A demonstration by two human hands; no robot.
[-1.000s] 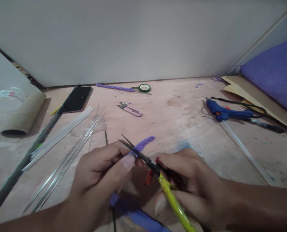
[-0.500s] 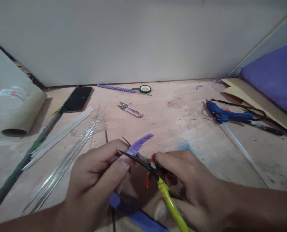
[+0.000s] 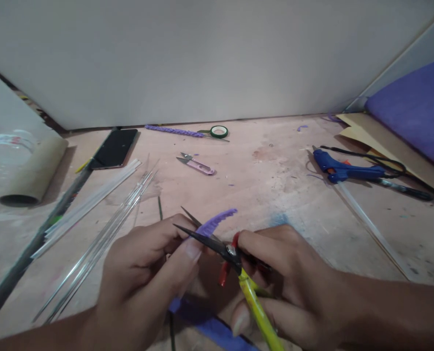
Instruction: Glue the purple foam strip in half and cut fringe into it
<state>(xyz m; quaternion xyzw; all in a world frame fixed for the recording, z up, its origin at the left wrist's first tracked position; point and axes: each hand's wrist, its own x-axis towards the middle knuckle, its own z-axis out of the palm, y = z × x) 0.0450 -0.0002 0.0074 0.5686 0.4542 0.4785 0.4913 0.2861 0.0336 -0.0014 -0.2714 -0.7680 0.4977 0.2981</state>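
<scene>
Between the thumb and fingers of my left hand (image 3: 147, 268) is a purple strip (image 3: 217, 222) with a fringed edge, its free end curving up to the right. My right hand (image 3: 286, 273) is closed round the scissors (image 3: 251, 287), which have dark blades and yellow and red handles. The blades are apart and lie across the strip by my left thumb tip. Below my hands a wider purple piece (image 3: 209, 326) lies at the bottom edge, partly hidden. A thin green stem (image 3: 160, 208) shows behind my left hand.
Pink thread snips (image 3: 198, 165) lie ahead, with a green tape roll (image 3: 219, 131) and a purple fringed stem (image 3: 173, 130) behind. On the left are clear glue sticks (image 3: 92, 209), metal wires (image 3: 107, 243), a phone (image 3: 115, 148) and a cardboard tube (image 3: 37, 170). A blue glue gun (image 3: 344, 168) lies right.
The scissor blades have shifted slightly left and up and stand a little wider apart. The purple strip's free end has moved a little to the right and down. Both hands keep their hold.
</scene>
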